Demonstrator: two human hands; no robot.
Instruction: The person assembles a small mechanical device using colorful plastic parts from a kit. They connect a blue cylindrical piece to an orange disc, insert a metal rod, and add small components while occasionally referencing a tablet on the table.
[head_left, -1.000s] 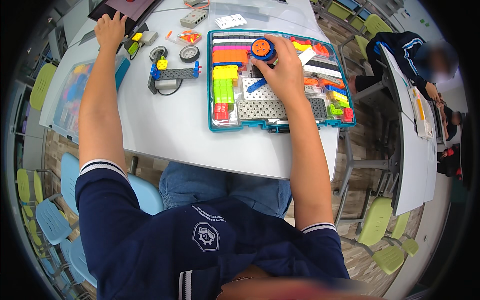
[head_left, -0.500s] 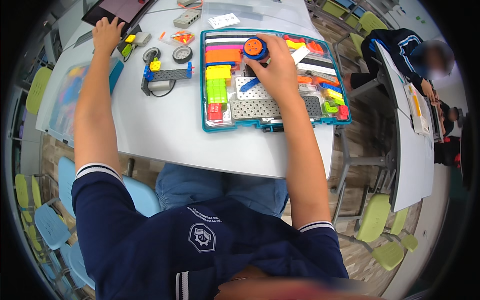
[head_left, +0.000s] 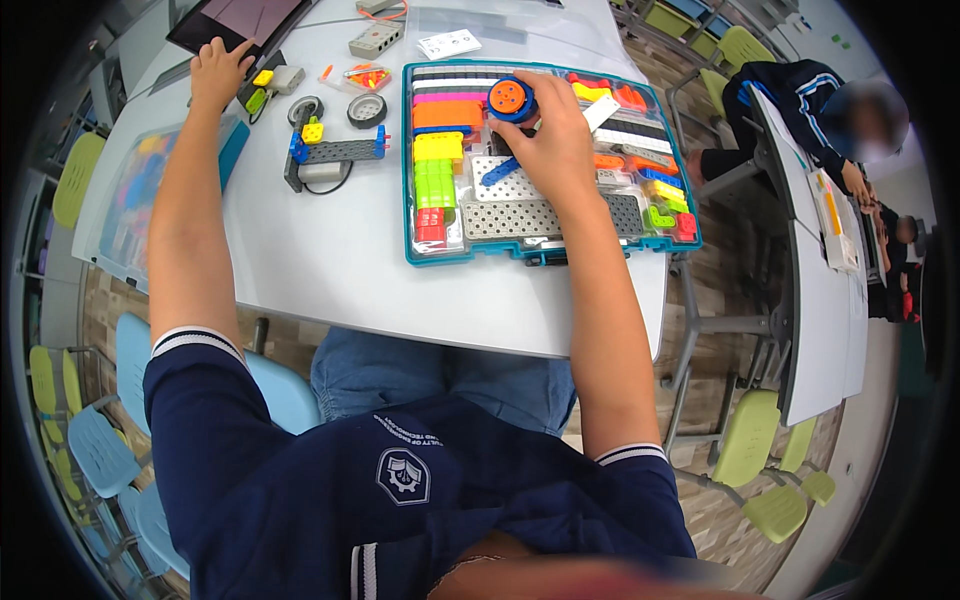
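Note:
With my right hand, thumb and fingers curve round a wheel that has an orange hub and a blue rim. It is held over a teal-edged parts tray packed with colourful building pieces. A blue strip and a grey perforated plate lie below that hand. At the far left, my left hand is stretched out with its fingers apart at the lower edge of a dark screen device. Whether its fingertips touch the device I cannot tell. A part-built grey model with blue and yellow pieces stands between my arms.
Beside the model lie a grey-hubbed wheel and a small bag of orange pieces. A grey block and a white card are farther back. A clear-lidded box stands at the left edge. Another person sits at the right-hand table.
My left hand has shifted slightly, its index finger now reaching farther right toward the screen. My right hand stays on the wheel in nearly the same place.

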